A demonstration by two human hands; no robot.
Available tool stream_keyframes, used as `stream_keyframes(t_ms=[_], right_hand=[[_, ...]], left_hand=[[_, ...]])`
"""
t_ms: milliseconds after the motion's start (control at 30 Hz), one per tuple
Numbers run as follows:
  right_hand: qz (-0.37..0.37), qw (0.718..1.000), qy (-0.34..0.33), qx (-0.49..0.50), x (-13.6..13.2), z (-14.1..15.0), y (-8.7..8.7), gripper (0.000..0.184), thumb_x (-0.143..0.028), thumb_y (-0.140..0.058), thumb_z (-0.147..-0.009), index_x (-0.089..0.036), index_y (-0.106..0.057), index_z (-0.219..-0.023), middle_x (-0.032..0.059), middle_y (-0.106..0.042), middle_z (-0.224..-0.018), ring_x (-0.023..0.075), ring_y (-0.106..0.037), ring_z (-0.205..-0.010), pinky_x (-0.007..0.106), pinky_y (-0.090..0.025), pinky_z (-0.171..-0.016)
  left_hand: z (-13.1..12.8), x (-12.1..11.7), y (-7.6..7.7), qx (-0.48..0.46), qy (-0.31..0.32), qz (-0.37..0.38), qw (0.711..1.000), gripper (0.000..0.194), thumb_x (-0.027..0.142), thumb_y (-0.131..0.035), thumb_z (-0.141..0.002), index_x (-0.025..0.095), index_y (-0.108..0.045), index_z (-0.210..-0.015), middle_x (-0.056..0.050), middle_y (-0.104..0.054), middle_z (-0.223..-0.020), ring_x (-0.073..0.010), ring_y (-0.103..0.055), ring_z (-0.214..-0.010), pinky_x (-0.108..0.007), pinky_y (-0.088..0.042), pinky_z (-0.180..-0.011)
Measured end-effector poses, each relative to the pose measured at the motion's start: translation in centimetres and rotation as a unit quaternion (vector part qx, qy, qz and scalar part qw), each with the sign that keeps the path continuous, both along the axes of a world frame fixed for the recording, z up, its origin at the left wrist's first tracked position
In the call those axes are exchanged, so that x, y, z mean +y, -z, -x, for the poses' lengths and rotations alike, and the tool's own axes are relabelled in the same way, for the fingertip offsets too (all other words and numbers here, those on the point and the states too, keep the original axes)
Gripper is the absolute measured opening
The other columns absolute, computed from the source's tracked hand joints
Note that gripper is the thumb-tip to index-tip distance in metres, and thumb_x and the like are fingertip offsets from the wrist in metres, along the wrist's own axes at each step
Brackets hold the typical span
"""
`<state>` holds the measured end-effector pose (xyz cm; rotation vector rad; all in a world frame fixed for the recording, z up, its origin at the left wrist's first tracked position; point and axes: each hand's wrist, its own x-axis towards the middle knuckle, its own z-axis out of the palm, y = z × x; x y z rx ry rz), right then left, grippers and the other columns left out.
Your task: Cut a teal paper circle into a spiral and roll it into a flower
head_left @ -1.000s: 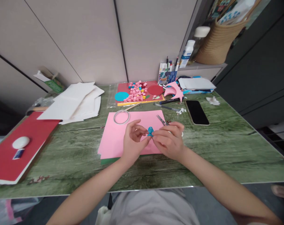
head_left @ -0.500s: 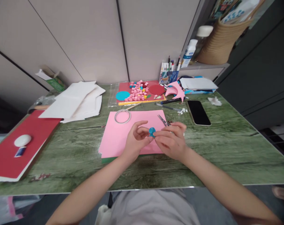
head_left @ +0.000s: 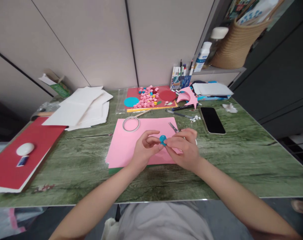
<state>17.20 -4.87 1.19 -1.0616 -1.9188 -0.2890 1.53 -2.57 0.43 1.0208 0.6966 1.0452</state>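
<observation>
A small curled piece of blue paper (head_left: 162, 139) is pinched between my two hands, above a pink paper sheet (head_left: 121, 146). The fingertips of my right hand (head_left: 183, 145) close on its right side. From the left, the thumb and fingers of my left hand (head_left: 146, 146) hold its lower edge. Scissors (head_left: 173, 127) lie just behind my right hand, their handles mostly hidden by it. A roll of tape (head_left: 131, 123) rests on the pink sheet, beyond my left hand.
Many small pink paper balls (head_left: 147, 98) sit on a red sheet at the back, near a blue paper circle (head_left: 131, 102). A phone (head_left: 212, 120) lies to the right. White papers (head_left: 73, 103) and a red board (head_left: 38, 143) are on the left. A pen box (head_left: 180, 80) stands behind.
The blue paper has turned slightly and shows a wider face. My right-hand fingers have shifted a little on it, and both hands stay in nearly the same place.
</observation>
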Motion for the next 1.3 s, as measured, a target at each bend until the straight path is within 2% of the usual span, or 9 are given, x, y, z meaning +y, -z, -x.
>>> stream_keyframes(t_ms=[200, 367, 600, 733, 867, 1100, 1300], right_hand=[[-0.056, 0.998, 0.013, -0.029, -0.3, 0.1, 0.5, 0.022, -0.015, -0.066, -0.068, -0.029, -0.055, -0.081, -0.0087, -0.068, -0.079, 0.0133, -0.055, -0.078, 0.038, -0.030, -0.083], [-0.092, 0.995, -0.004, -0.048, -0.5, 0.0, 0.6, 0.022, -0.018, -0.066, -0.070, -0.031, -0.055, -0.083, -0.0101, -0.068, -0.082, 0.0124, -0.054, -0.080, 0.037, -0.030, -0.083], [-0.021, 1.000, 0.013, 0.005, -0.2, 0.2, -0.1, 0.019, -0.015, -0.064, -0.069, -0.029, -0.056, -0.079, -0.0071, -0.066, -0.070, 0.0131, -0.054, -0.071, 0.036, -0.034, -0.078], [0.040, 0.996, -0.015, 0.073, -0.1, 0.3, -0.5, 0.015, -0.019, -0.064, -0.069, -0.026, -0.059, -0.080, -0.0022, -0.060, -0.070, 0.0141, -0.053, -0.072, 0.034, -0.039, -0.071], [0.098, 0.990, -0.016, 0.097, -0.2, 0.4, -0.7, 0.009, -0.021, -0.062, -0.071, -0.025, -0.061, -0.078, -0.0001, -0.056, -0.072, 0.0150, -0.053, -0.073, 0.034, -0.041, -0.069], [0.037, 0.997, -0.010, 0.065, 0.0, 0.1, -0.4, 0.015, -0.019, -0.064, -0.069, -0.026, -0.060, -0.081, -0.0005, -0.057, -0.075, 0.0146, -0.054, -0.073, 0.034, -0.040, -0.070], [0.012, 0.999, 0.009, 0.052, 0.1, 0.0, -0.1, 0.015, -0.019, -0.064, -0.069, -0.027, -0.060, -0.081, -0.0012, -0.058, -0.076, 0.0148, -0.055, -0.075, 0.035, -0.037, -0.073]], left_hand=[[-0.1, -0.2, 0.1, 0.007, -0.015, -0.017, 1.000, 0.042, 0.016, -0.070, -0.059, 0.019, -0.053, -0.098, 0.000, -0.060, -0.073, -0.0106, -0.055, -0.071, -0.025, -0.041, -0.070], [-0.2, -0.2, 0.1, 0.020, -0.025, -0.046, 0.998, 0.044, 0.017, -0.071, -0.058, 0.019, -0.053, -0.099, 0.001, -0.057, -0.071, -0.0103, -0.053, -0.071, -0.025, -0.039, -0.072], [0.1, -0.1, -0.4, 0.024, -0.005, -0.080, 0.996, 0.040, 0.022, -0.068, -0.062, 0.019, -0.053, -0.099, -0.001, -0.057, -0.077, -0.0126, -0.053, -0.077, -0.027, -0.038, -0.074], [0.5, 0.0, -0.7, 0.011, 0.019, -0.060, 0.998, 0.037, 0.024, -0.066, -0.064, 0.020, -0.054, -0.099, -0.002, -0.057, -0.078, -0.0130, -0.053, -0.076, -0.026, -0.040, -0.071], [0.4, 0.1, -0.6, 0.003, 0.039, -0.019, 0.999, 0.039, 0.021, -0.069, -0.061, 0.019, -0.056, -0.098, -0.002, -0.058, -0.077, -0.0129, -0.053, -0.075, -0.026, -0.041, -0.070], [0.0, 0.3, -0.7, -0.019, 0.073, 0.060, 0.995, 0.019, 0.019, -0.070, -0.059, 0.016, -0.067, -0.078, -0.004, -0.063, -0.079, -0.0140, -0.055, -0.078, -0.030, -0.040, -0.078], [0.0, 0.3, -0.6, 0.009, 0.083, 0.065, 0.994, 0.017, 0.024, -0.069, -0.061, 0.016, -0.068, -0.077, -0.005, -0.064, -0.077, -0.0162, -0.055, -0.079, -0.034, -0.040, -0.080]])
